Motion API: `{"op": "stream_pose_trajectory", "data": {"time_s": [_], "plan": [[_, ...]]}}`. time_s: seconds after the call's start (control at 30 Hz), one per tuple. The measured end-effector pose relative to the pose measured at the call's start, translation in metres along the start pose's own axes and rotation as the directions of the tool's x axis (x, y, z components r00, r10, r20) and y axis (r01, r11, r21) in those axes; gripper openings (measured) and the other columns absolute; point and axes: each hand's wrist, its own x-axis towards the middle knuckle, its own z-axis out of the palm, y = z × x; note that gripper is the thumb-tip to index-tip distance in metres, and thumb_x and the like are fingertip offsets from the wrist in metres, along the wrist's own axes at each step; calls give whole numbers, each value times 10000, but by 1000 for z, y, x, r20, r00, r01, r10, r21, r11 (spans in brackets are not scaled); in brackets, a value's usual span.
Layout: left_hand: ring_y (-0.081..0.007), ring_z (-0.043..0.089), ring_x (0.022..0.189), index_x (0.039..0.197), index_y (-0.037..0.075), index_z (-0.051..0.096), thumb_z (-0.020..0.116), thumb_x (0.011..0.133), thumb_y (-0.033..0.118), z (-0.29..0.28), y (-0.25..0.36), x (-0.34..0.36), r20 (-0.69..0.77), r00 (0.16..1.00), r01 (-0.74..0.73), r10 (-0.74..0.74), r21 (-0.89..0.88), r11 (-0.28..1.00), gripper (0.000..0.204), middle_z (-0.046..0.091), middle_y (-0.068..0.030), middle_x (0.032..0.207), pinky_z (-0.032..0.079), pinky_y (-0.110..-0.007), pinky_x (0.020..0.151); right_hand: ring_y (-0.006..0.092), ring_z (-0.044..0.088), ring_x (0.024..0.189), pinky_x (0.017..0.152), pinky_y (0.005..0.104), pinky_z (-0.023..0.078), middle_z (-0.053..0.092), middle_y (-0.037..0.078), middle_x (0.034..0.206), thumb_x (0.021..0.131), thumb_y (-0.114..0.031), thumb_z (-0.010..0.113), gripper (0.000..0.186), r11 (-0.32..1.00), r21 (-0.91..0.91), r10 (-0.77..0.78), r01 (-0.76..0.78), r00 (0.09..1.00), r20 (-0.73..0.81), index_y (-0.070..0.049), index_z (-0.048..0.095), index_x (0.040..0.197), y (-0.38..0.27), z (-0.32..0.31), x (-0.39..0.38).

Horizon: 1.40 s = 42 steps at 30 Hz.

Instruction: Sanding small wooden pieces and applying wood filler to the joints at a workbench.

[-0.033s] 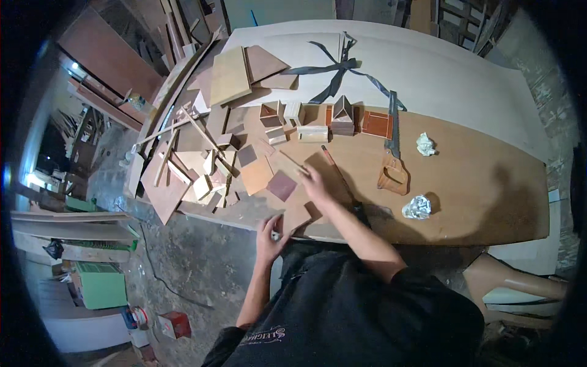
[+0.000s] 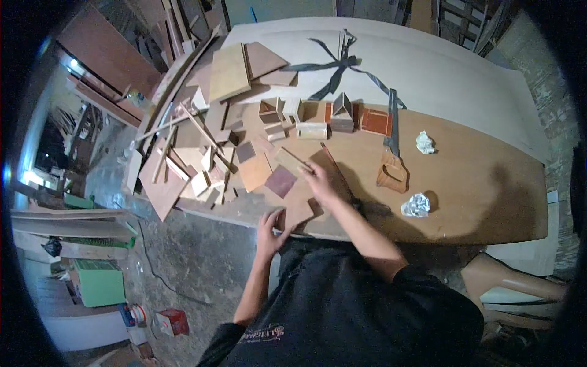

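My right hand (image 2: pixel 317 181) is closed on a thin, flat wood piece (image 2: pixel 288 160), held by its right end over the table. Below it lie a dark purplish square (image 2: pixel 281 183) and an orange-tan panel (image 2: pixel 254 173). At the table's front edge my left hand (image 2: pixel 269 233) has its fingers curled beside a light brown square piece (image 2: pixel 299 210). What lies between those fingers, if anything, is hidden. Further back stand small wooden box-like pieces (image 2: pixel 313 131), one with a peaked top (image 2: pixel 342 116).
A handsaw (image 2: pixel 392 171) lies right of my right hand, beside crumpled foil (image 2: pixel 416 205) and crumpled white paper (image 2: pixel 425 142). Offcuts and sticks (image 2: pixel 199 131) crowd the left side. Black strips (image 2: pixel 342 66) lie on a white sheet behind. A red box (image 2: pixel 173 322) rests on the floor.
The wood piece in my right hand has turned from edge-on to show its broad face. My right hand has shifted slightly; the left stays by the table edge.
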Motion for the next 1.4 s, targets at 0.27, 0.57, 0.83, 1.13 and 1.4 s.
{"op": "stream_pose_trajectory", "data": {"time_s": [0.27,0.57,0.83,1.13,1.4], "plan": [[-339,518,1222,1360,5,452,815,723,170,28,6,45,180,983,2,33,-192,981,751,532,-204,1305,420,-391,1032,245,624,986,885,341,477,662,140,1094,878,-229,706,351,816,-551,-36,175,967,253,0,654,1139,-35,-88,-40],[-209,582,1116,1388,44,457,650,847,14,40,-26,46,171,971,229,-165,-477,848,575,587,-126,1224,462,-329,965,237,617,1020,913,339,478,665,119,1080,870,-171,701,287,812,-533,-58,238,941,332,-27,672,1116,-24,-76,-37],[-158,633,966,1283,32,562,651,872,55,46,-29,51,13,998,69,-70,-377,924,421,656,-105,1081,504,-302,863,222,621,993,897,340,482,670,114,1037,860,-162,704,294,830,-493,-59,261,920,389,-20,665,1115,-23,-76,-33],[-163,661,909,1177,8,599,628,893,59,50,-20,48,93,973,229,-210,-470,853,290,693,-98,997,520,-309,821,226,630,963,877,343,488,676,124,1027,851,-154,704,304,855,-437,-104,277,919,379,-20,654,1119,-15,-79,-29],[-166,635,994,1183,-18,588,615,922,60,51,-16,44,82,972,232,-220,-457,859,274,670,-103,1052,499,-305,890,176,621,973,879,334,493,672,108,1032,851,-85,683,385,866,-430,-123,255,943,310,-28,590,1221,-21,-77,-40]]}}
